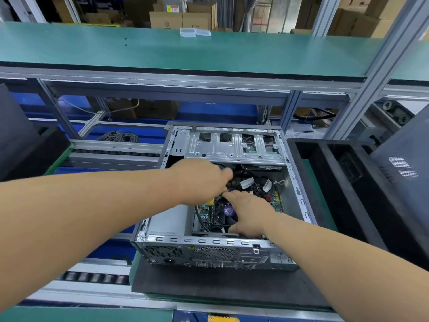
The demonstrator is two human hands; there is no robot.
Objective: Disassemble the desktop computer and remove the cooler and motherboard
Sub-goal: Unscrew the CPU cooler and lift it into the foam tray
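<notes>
— Where are my grips?
— Left hand point(199, 180) clutches a yellow-handled tool point(210, 201) inside the open computer case point(299, 194); right hand point(249, 213) lies slack-fingered on the cooler fan point(224, 213) over the motherboard point(274, 198).

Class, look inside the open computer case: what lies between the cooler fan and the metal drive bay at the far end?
In the head view, black cables with white tags lie between the cooler fan and the drive bay.
</notes>
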